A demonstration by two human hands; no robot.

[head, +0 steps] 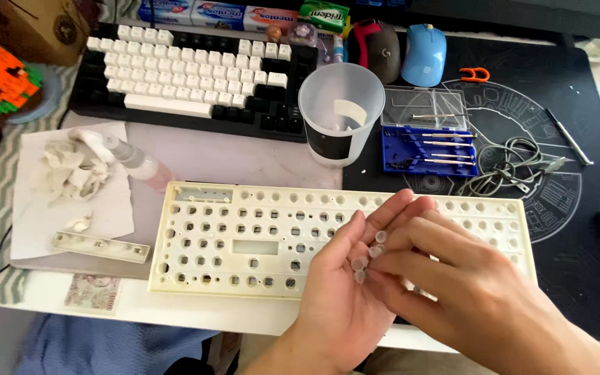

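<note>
A cream plastic keyboard frame (244, 239) full of round holes lies flat in front of me. Over its right half, my left hand (345, 285) is held palm up, cupping several small clear rubber domes (369, 255). My right hand (453, 274) lies across it from the right, fingertips touching the domes on the left palm. A clear plastic cup (340, 111) stands just behind the frame.
A black-and-white keyboard (189, 69) sits at the back left. A blue tool case (428, 142), a coiled cable (515, 167), a pen tool (569, 137) and two mice (404, 48) rest on the black mat. Crumpled tissue (71, 173), a spray bottle (130, 158) and a cream strip (100, 246) lie left.
</note>
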